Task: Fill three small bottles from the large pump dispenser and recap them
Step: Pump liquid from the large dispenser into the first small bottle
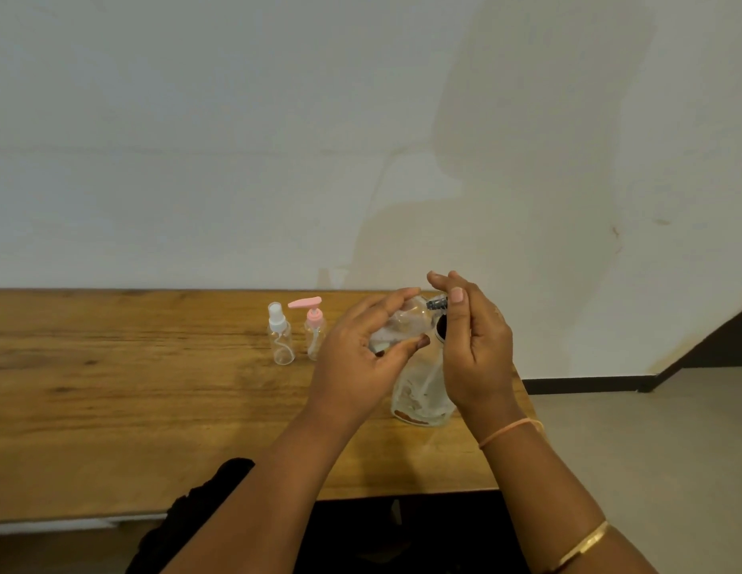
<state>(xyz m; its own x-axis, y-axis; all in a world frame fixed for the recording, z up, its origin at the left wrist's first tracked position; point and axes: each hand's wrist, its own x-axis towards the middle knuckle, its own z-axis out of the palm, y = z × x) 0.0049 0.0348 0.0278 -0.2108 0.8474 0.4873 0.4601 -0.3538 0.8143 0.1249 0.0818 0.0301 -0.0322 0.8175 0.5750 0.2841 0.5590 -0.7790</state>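
The left hand grips a small clear bottle, fingers and thumb curled round its body. The bottle is held off the table and tilted, its upper end toward the black nozzle of the dispenser. The bottle is blurred, so its mouth cannot be made out.

The dispenser stands upright near the table's right end, clear-walled with a black collar. The right hand is at its top: the fingers are straight and pressed together, the thumb lies in front, and the pump head is pinched between them, with only the nozzle tip showing on the left.

2 more small clear bottles stand upright to the left, just beside each other and well apart from the hands: 1 with a white spray cap, 1 with a pink pump cap.

The right wrist wears an orange thread, and a gold bangle sits further up the forearm. A pale wall rises behind the table.
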